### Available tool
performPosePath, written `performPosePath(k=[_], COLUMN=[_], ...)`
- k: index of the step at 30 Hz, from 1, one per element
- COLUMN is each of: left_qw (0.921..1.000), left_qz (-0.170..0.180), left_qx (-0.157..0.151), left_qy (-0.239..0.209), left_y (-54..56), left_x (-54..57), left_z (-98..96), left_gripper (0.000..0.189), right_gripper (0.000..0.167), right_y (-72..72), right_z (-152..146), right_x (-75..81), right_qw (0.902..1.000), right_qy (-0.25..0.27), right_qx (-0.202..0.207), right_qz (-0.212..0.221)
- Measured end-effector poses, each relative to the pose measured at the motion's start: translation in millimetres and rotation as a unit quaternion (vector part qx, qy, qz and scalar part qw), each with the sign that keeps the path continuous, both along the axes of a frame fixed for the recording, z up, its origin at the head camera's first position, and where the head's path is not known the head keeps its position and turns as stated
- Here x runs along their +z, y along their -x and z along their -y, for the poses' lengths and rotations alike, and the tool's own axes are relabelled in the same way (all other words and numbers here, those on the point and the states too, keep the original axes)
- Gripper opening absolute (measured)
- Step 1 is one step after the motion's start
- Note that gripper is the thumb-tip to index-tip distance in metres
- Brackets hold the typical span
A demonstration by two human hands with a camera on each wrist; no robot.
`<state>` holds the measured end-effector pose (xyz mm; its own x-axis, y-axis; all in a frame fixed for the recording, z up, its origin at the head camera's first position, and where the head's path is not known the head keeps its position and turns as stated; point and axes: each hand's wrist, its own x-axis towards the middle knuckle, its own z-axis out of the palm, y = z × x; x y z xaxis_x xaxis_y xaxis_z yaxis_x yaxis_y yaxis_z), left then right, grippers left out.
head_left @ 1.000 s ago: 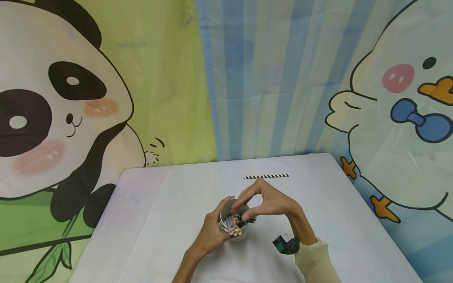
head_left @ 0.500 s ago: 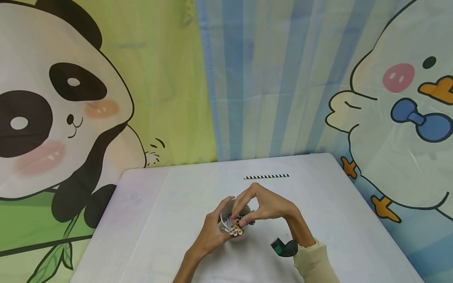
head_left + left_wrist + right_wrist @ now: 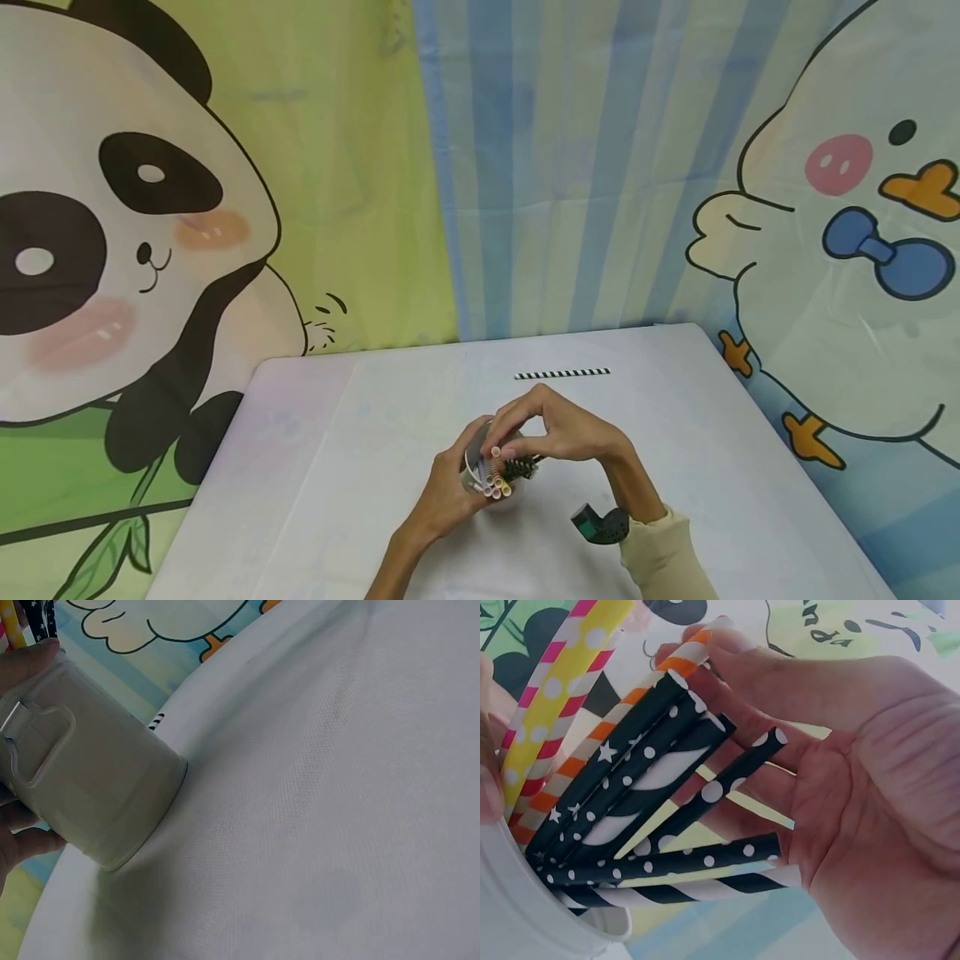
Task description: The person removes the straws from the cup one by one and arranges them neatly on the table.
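A pale cup (image 3: pixel 105 765) with a small handle is tilted, its mouth full of patterned paper straws. My left hand (image 3: pixel 442 496) grips it round the side; in the left wrist view its base is close over the table. My right hand (image 3: pixel 573 427) is at the cup's mouth, thumb and forefinger pinching the end of an orange-and-white striped straw (image 3: pixel 596 739), which stands out above the others. Black straws (image 3: pixel 649 754) with white stars, dots and stripes fan out beside it, below my right palm. A yellow dotted straw (image 3: pixel 559 697) leans among pink-striped ones near the left fingers.
A white-covered table (image 3: pixel 360 467) lies under both hands. Farther back on it is a black-and-white striped strip (image 3: pixel 562 374). Behind the table hang curtains with a panda (image 3: pixel 150 250) and a white bird (image 3: pixel 847 317). A small dark device (image 3: pixel 600 525) is on the right wrist.
My right fingers have shifted slightly left from among the straws and now pinch one straw's end, raised above the rest. The black straws show more. The left hand and cup stay nearly still.
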<state>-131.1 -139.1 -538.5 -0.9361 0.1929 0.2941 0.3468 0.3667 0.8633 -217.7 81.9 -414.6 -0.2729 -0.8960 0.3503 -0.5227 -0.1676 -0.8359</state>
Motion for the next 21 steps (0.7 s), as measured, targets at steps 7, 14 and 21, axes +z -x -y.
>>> performPosePath(k=[7, 14, 21], left_qw=[0.9999, 1.0000, 0.9999], left_qz=[-0.003, -0.008, -0.001], left_qx=[-0.007, -0.001, -0.010], left_qy=[-0.010, -0.004, -0.013], left_y=[0.1, 1.1, 0.5], left_x=[-0.7, 2.1, 0.3], left_z=[0.7, 0.7, 1.0], left_gripper=[0.096, 0.097, 0.101], right_gripper=[0.023, 0.015, 0.019], right_y=[4.0, 9.8, 15.2], right_z=[3, 9, 14], right_x=[1.8, 4.3, 3.2], right_qw=[0.9988, 0.9901, 0.9650], right_qy=[0.043, 0.130, 0.231], right_qx=[0.022, -0.016, -0.023], right_qz=[0.013, 0.050, 0.122])
